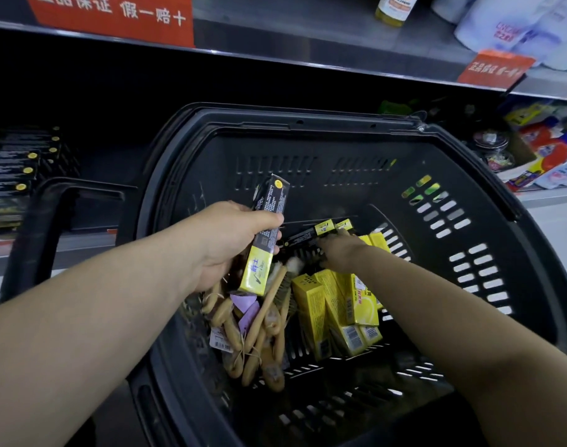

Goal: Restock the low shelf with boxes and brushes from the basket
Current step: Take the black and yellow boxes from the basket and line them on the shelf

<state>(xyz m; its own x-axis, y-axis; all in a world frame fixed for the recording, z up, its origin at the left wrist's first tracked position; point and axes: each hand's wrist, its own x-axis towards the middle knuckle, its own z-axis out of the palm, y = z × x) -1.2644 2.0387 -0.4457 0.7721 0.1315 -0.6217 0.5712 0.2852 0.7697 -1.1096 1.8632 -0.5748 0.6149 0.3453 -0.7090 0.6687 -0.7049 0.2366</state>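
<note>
Black plastic is on every side: the slotted black plastic basket (469,285) carries the stock. By its near left wall lies a bundle of pale wooden brushes (262,333), and just beside them, toward the right wall, stand the bright yellow cardboard boxes (337,314). Above the brushes the left hand (230,243) has its fingers curled round a long black and yellow cardboard box (264,240), lifted clear of the pile. Farther in, the right hand (338,250) reaches down to the slim black boxes with yellow ends (303,237) near the far wall; whether its fingers pinch one I cannot tell. Beyond the basket's left rim, the low shelf (88,240) holds stacked black boxes (14,179). I judge the step is gathering boxes. Next, the held box should go left and be laid on that stack.
</note>
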